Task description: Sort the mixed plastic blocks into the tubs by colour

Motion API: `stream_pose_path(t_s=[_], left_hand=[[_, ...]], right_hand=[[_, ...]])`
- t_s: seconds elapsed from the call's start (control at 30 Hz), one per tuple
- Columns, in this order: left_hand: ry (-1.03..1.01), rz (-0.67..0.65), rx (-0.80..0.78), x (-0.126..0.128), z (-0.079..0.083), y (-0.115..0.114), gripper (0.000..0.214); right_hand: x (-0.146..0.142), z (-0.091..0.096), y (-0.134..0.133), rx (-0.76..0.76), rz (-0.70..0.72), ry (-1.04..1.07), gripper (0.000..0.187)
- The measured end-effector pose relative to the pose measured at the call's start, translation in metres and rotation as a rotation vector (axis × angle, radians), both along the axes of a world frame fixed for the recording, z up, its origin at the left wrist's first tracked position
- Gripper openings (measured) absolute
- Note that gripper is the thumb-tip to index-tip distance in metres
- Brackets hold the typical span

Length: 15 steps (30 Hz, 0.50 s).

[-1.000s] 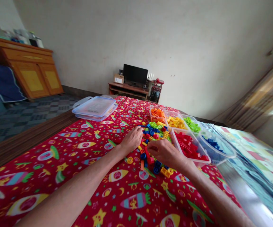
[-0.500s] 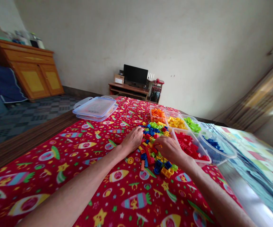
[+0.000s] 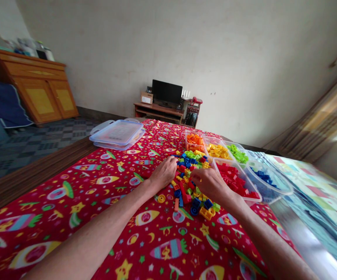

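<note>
A mixed heap of coloured plastic building bricks (image 3: 181, 188) lies on the red patterned cloth. My left hand (image 3: 165, 172) rests at the heap's left edge with its fingers curled in against the bricks. What those fingertips hold, if anything, is hidden. Over the right part of the heap is my right hand (image 3: 209, 182), its fingers bent together and pointing left. I cannot make out what is between them. Close to its right stands a clear bin of red bricks (image 3: 232, 177). A loose yellow ring-shaped piece (image 3: 161, 198) lies left of the heap.
Behind the heap are clear bins of orange bricks (image 3: 194, 140), yellow bricks (image 3: 216, 151) and green bricks (image 3: 237, 153). Blue bricks (image 3: 262, 177) fill part of another bin at right. Stacked clear lids (image 3: 117, 133) lie at the table's far left.
My right hand has lifted very slightly over the heap. My left hand stays in the same place, and the bricks look unchanged.
</note>
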<state>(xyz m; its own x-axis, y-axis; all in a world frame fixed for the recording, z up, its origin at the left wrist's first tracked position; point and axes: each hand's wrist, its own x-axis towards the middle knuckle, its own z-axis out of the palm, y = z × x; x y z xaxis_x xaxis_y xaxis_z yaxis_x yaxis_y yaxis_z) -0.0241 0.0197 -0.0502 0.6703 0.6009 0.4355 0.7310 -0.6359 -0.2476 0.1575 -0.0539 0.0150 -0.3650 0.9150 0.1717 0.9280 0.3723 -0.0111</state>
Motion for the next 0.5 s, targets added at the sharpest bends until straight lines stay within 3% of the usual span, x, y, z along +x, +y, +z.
stream_pose_path(t_s=[0.13, 0.27, 0.37, 0.5], left_hand=[[-0.066, -0.021, 0.065, -0.001, -0.006, 0.002, 0.036], [-0.21, -0.025, 0.028, 0.0, -0.009, 0.007, 0.032], [-0.26, -0.036, 0.005, 0.002, -0.008, 0.009, 0.029], [-0.276, -0.051, 0.058, 0.001, -0.015, 0.012, 0.028]], right_hand=[[-0.017, 0.004, -0.022, -0.075, 0.242, -0.021, 0.02], [-0.026, -0.01, -0.046, -0.051, 0.472, -0.046, 0.019], [-0.027, -0.023, -0.054, 0.051, 0.502, -0.053, 0.025], [-0.03, -0.025, -0.045, 0.052, 0.483, -0.091, 0.016]])
